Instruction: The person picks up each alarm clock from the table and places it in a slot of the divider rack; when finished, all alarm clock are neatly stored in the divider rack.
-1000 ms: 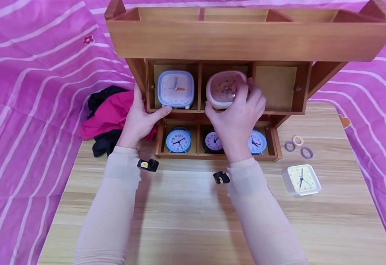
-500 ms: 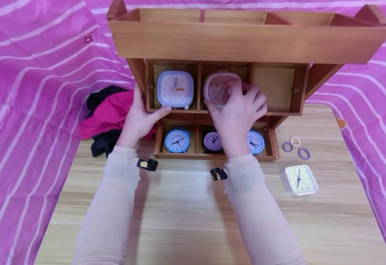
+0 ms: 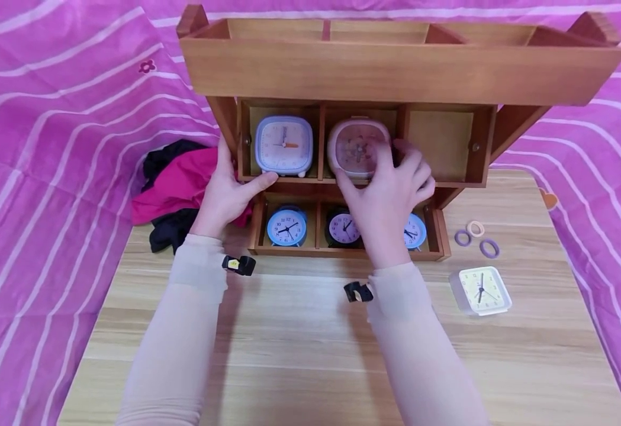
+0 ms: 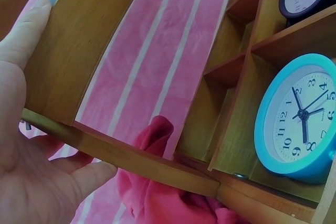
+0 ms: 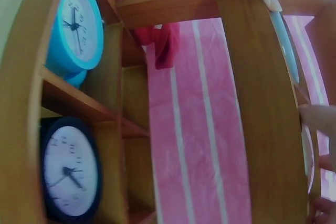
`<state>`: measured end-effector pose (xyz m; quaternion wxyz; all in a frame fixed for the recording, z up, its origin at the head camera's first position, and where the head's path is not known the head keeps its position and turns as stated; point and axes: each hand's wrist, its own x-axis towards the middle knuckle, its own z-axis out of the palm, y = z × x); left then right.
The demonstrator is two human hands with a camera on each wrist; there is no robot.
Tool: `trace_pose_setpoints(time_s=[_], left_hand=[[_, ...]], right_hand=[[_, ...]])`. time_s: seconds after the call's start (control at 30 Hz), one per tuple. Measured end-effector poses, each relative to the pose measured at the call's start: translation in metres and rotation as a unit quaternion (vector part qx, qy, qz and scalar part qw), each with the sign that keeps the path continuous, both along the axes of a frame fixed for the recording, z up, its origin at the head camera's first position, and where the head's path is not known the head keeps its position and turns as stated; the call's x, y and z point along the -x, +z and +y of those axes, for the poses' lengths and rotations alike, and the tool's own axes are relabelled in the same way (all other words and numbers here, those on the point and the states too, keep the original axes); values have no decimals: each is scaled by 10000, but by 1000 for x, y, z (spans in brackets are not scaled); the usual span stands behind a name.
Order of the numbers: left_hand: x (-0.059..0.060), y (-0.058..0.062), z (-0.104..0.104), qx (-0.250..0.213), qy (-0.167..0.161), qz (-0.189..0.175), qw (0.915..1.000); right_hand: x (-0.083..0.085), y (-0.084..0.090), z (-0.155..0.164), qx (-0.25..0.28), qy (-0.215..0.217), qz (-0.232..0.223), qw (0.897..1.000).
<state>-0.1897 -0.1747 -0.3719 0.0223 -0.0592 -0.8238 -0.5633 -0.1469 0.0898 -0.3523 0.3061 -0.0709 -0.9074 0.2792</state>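
1. Head view: the right hand (image 3: 390, 189) has drawn back from the pink clock (image 3: 357, 148), fingers loosely spread, fingertips just touching its edge.
2. A second ago it gripped that clock; now the clock stands upright in the shelf's (image 3: 395, 65) middle compartment, seemingly placed.
3. The left hand (image 3: 227, 192) steadies the shelf's left post, thumb on the ledge.
4. A white clock (image 3: 479, 290) lies on the table (image 3: 289, 343).

right hand (image 3: 390, 189) hiding part of the round blue clock (image 3: 414, 231), pink clock (image 3: 357, 147) face blurred, unreadable
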Motion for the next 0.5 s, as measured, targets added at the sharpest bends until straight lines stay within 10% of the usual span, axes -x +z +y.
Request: trace_pose_setpoints(time_s=[0.5], left_hand=[[-17, 26, 11, -197, -100, 29, 9998]], right_hand=[[-63, -47, 73, 631, 244, 325, 9972]])
